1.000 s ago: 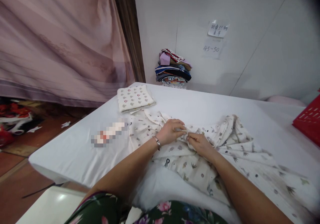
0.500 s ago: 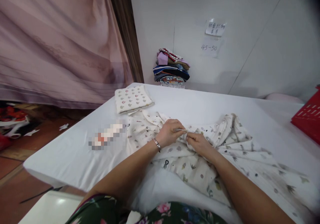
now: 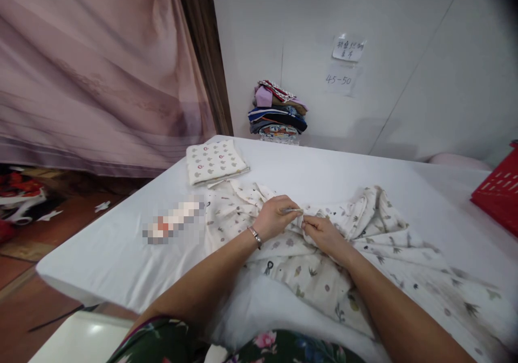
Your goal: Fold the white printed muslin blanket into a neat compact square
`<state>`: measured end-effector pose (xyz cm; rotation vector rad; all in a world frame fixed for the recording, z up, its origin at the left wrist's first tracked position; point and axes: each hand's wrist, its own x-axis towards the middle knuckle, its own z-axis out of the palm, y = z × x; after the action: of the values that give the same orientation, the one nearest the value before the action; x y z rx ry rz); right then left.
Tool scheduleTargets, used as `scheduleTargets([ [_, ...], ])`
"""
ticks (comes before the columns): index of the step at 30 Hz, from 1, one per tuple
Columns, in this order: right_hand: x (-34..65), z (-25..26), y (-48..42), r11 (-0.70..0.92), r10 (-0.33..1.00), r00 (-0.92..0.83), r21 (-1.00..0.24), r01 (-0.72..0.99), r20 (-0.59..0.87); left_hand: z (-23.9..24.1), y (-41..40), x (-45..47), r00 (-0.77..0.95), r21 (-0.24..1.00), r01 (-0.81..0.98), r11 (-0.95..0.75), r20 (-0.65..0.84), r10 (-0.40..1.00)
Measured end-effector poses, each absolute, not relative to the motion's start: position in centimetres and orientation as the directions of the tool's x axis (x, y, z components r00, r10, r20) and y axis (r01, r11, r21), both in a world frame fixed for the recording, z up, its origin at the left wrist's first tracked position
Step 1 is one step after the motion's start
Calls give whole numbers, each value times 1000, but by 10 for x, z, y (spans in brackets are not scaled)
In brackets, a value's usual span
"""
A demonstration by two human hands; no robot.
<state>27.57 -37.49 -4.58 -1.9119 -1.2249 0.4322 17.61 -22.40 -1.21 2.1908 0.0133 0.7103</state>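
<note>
A cream printed garment (image 3: 380, 244) lies crumpled across the white table (image 3: 121, 244). My left hand (image 3: 275, 217), with a bracelet at the wrist, pinches a fold of this cloth at the middle. My right hand (image 3: 324, 233) grips the same cloth right beside it, and the fingertips of both hands almost touch. Both hands are closed on the fabric.
A folded printed cloth (image 3: 214, 161) rests at the table's far left corner. A stack of folded clothes (image 3: 277, 112) stands against the back wall. A red basket (image 3: 497, 190) sits at the right edge. A pink curtain (image 3: 93, 66) hangs on the left, with clutter on the floor.
The hands stay pinched on the garment in nearly the same spot. Only the view has shifted slightly.
</note>
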Motion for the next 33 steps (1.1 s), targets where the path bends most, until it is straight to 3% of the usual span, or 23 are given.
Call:
scheduleTargets([
  [8, 276, -44, -376, -204, 879, 460, -777, 595, 122, -15, -226, 177, 825, 746, -155, -648, 458, 331],
  [16, 274, -45, -376, -209, 883, 455, -771, 601, 115, -13, -218, 178, 878, 812, 98, -576, 202, 434],
  [23, 271, -43, -378, -214, 893, 437, -758, 616, 103, -7, -211, 179, 920, 856, 197, -477, 8, 393],
  [33, 272, -45, -377, -222, 888, 450, -770, 598, 94, -3, -211, 178, 927, 876, 185, -446, -5, 374],
])
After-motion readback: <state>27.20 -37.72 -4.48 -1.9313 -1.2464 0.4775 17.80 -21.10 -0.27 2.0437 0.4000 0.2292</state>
